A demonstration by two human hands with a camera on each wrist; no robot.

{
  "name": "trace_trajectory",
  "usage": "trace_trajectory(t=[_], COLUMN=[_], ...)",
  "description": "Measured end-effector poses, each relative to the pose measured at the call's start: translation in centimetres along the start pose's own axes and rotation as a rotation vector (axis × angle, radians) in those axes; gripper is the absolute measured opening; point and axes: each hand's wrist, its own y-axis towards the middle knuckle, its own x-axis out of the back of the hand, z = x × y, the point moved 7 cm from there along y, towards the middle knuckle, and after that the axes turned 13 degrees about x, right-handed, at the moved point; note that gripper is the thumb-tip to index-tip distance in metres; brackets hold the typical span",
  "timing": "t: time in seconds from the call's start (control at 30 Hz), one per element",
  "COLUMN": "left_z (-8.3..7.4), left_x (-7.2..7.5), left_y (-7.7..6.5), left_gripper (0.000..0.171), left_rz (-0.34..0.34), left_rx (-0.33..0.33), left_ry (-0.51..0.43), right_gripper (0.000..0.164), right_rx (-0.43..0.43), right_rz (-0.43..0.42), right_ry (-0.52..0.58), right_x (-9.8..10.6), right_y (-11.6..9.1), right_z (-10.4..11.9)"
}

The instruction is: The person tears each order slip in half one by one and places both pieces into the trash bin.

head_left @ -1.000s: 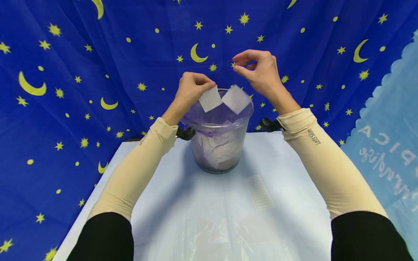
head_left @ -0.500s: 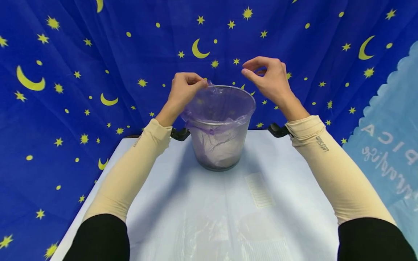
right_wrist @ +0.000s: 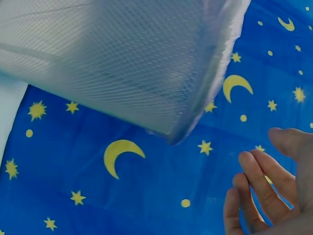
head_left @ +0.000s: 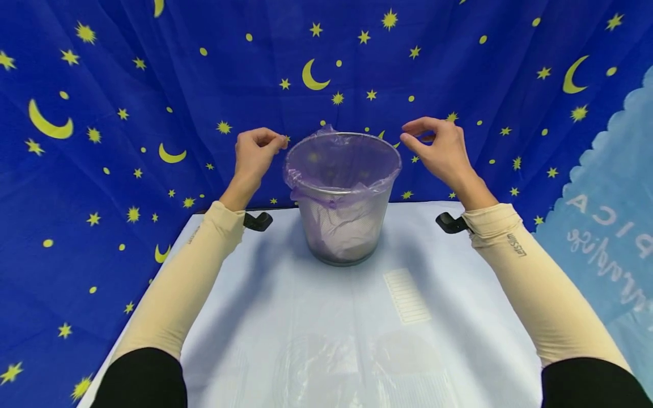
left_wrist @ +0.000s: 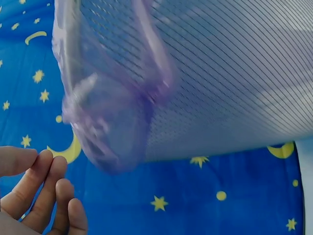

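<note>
A wire-mesh waste bin (head_left: 343, 226) stands upright at the back of the table, lined with a thin purple plastic bag (head_left: 334, 195) folded over its rim. Left of that rim, and apart from it, my left hand (head_left: 257, 156) is held in the air with its fingers loosely bent and nothing between them. In the left wrist view its thumb and fingertips lie near a hanging fold of the bag. On the other side my right hand (head_left: 441, 150) is also raised and holds nothing, thumb apart from the fingers. The bottom of the bin's inside is hidden by its front wall.
A pale striped rectangular strip (head_left: 407, 296) lies on the white table (head_left: 316, 306) to the right of the bin. Clear, shiny plastic (head_left: 326, 362) covers the near part of the table. A blue star-and-moon curtain (head_left: 204, 85) hangs close behind the bin.
One white square dropped from sight at the bin, and the one pinched in my left hand is also gone. My left hand has moved left and down, my right hand right and down.
</note>
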Motion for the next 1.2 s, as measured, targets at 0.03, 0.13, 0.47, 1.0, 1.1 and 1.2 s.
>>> trace_trajectory(t=[0.03,0.13,0.47,1.0,1.1,1.2], left_z=[0.4,1.2,3.5,8.1,9.3,10.6], left_x=[0.3,0.8,1.3,0.9,0.8,0.7], left_y=[0.0,0.0,-0.1,-1.3,-1.7,-2.2], left_gripper=[0.017,0.017,0.017,0.016,0.016,0.016], left_rz=[-0.004,-0.004,0.022,0.068,0.077,0.082], left_rx=[0.014,0.04,0.081,0.131,0.152,0.177], left_ry=[0.005,0.017,0.095,0.138,0.111,0.093], right_gripper=[0.037,0.037,0.032,0.023,0.022,0.021], right_rx=[-0.002,-0.003,-0.01,-0.023,-0.02,-0.014], right_rz=[-0.002,-0.021,-0.068,-0.065,-0.052,-0.031], right_ry=[-0.003,-0.013,-0.054,-0.032,-0.021,-0.005], right_x=[-0.1,-0.1,0.2,-2.5,-3.3,-4.4], right_y=[-0.2,-0.7,-3.7,-7.7,-8.7,-9.7], right_z=[-0.2,-0.8,-2.9,-4.7,-5.1,-5.4])
